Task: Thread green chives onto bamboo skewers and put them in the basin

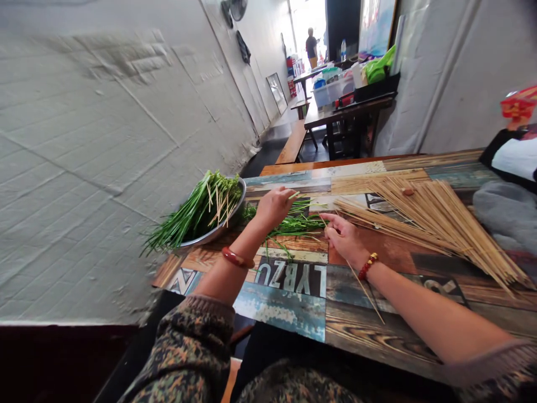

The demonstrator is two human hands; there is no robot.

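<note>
My left hand [274,207], with a reddish bangle on its wrist, is closed, and a short end of a green stalk [295,195] sticks out from its fingertips. Between the fingers of my right hand [342,235] is a thin bamboo skewer [364,291], whose long end slants down toward me under the wrist. Loose green stalks [300,225], much like chives, lie on the table between and behind my hands. To the left, a metal bowl [205,238] holds a heap of long greens [188,210] with several skewers [220,204] lying among them.
Many bamboo skewers [453,224] are fanned out on the right of the patchwork wood table [285,302]. Grey translucent plastic [503,215] lies at the right edge. A white wall [84,168] stands close on the left. Behind are another table [331,115] with boxes, a bench [292,143] and a distant person [311,47].
</note>
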